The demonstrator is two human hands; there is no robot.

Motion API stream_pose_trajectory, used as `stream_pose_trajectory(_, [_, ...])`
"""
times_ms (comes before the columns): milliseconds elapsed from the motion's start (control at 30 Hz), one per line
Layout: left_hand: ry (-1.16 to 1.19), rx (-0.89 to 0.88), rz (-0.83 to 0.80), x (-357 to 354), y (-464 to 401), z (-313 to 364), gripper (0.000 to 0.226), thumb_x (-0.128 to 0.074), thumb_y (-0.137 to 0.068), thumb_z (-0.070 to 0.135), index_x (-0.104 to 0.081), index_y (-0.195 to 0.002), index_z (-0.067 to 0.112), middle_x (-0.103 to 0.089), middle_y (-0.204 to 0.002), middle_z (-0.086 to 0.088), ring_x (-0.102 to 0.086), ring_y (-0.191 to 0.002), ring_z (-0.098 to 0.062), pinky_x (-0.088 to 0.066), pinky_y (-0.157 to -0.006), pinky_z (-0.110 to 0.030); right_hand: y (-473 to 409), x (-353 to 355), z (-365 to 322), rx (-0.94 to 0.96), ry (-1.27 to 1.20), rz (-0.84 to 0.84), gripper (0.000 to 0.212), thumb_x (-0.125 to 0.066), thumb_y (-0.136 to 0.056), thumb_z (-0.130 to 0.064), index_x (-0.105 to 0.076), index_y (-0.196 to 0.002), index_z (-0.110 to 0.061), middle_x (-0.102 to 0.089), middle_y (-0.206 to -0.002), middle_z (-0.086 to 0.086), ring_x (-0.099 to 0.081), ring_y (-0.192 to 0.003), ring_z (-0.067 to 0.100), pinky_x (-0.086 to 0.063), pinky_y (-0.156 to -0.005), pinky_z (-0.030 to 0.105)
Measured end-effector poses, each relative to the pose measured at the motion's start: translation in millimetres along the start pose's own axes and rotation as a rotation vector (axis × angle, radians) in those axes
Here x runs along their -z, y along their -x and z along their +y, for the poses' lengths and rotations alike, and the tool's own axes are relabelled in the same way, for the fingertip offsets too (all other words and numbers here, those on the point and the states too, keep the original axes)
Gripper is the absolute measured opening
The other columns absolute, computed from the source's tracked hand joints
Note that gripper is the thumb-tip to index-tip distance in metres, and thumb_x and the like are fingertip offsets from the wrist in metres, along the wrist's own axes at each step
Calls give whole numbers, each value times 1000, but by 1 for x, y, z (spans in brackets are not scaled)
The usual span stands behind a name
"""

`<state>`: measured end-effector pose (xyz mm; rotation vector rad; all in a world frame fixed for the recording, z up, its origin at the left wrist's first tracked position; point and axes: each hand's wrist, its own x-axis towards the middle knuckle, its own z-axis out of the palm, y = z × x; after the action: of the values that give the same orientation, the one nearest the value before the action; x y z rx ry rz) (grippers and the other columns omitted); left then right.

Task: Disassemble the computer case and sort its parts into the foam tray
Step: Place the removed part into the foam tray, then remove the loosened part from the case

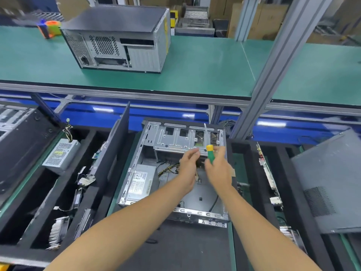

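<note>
The open grey sheet-metal computer case (175, 169) is lying on its side at the centre of the bench, between the black foam tray with long slots (64, 192) on the left and a second black foam tray (293, 192) on the right. Both hands are reaching over the case, near its silver perforated drive cage (181, 137). The right hand (218, 167) is gripping a screwdriver with a green handle and yellow cap (210, 153), shaft pointing up and away. The left hand (188, 165) is hovering just beside it, fingers loosely extended, holding nothing. A grey boxed power supply (139, 182) is sitting inside the case at left.
</note>
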<state>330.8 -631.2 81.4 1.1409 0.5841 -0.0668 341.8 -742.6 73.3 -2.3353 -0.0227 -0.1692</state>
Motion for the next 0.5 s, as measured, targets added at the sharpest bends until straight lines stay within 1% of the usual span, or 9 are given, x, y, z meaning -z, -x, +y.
stream_pose_trajectory(33, [-53,43,54,1,-5,-4,22,-62,-101,19,-60,-123,16,-63,-131,-9,-59,-112,-20,-47,-91,-32,-3,5,3,-5,54,61,35,-61,-89,-21,-33,-107,-34,-57,-69,-5,-56,-61,27,-43,-55,38])
stream_pose_trajectory(67, [-99,114,86,0,-9,-8,35,-65,-101,25,-54,-131,12,-59,-136,-14,-58,-116,-24,-48,-95,-37,-5,8,6,-21,70,87,33,-61,-88,-22,-34,-104,-33,-57,-69,-3,-56,-63,29,-44,-56,39])
stream_pose_trajectory(133, [-132,241,49,-1,-16,-16,55,-66,-100,33,-45,-141,2,-53,-144,-21,-58,-121,-29,-46,-109,-43,-7,13,9,-61,40,74,30,-60,-88,-20,-35,-100,-33,-59,-72,-1,-59,-67,30,-50,-60,43])
stream_pose_trajectory(167, [-110,259,7,-4,-18,-18,54,-65,-101,32,-45,-140,0,-53,-144,-21,-60,-115,-27,-45,-111,-43,-7,14,11,-80,15,60,29,-60,-88,-18,-37,-99,-33,-60,-73,-1,-59,-67,29,-51,-63,45])
stream_pose_trajectory(233, [-43,218,-26,-9,-22,-20,46,-64,-101,25,-47,-137,2,-56,-141,-20,-62,-105,-21,-47,-111,-42,-7,15,12,-114,-52,56,28,-59,-88,-15,-40,-97,-33,-60,-73,-2,-59,-66,26,-53,-65,48])
stream_pose_trajectory(300, [-3,181,-5,-13,-27,-22,64,-65,-101,22,-32,-152,3,-56,-141,-18,-65,-103,-21,-46,-112,-45,-6,15,14,-142,-114,64,26,-58,-87,-14,-42,-96,-32,-60,-71,-2,-60,-65,26,-54,-65,49])
stream_pose_trajectory(367, [36,160,16,-16,-29,-24,78,-66,-100,21,-18,-160,5,-59,-138,-18,-67,-101,-21,-46,-113,-45,-5,16,15,-142,-113,63,26,-57,-86,-14,-42,-96,-33,-60,-72,-2,-61,-66,27,-54,-65,50])
stream_pose_trajectory(433, [74,140,40,-18,-29,-27,79,-67,-100,21,-17,-160,6,-64,-130,-18,-70,-99,-21,-48,-111,-45,-6,15,15,-122,-82,55,27,-58,-86,-14,-41,-96,-33,-60,-74,-2,-61,-68,27,-54,-66,50])
stream_pose_trajectory(500, [117,136,37,-18,-28,-31,80,-67,-99,20,-17,-160,6,-64,-128,-19,-71,-101,-24,-47,-111,-45,-6,15,15,-103,-54,55,29,-60,-86,-14,-41,-96,-33,-60,-74,-4,-61,-69,25,-54,-65,49])
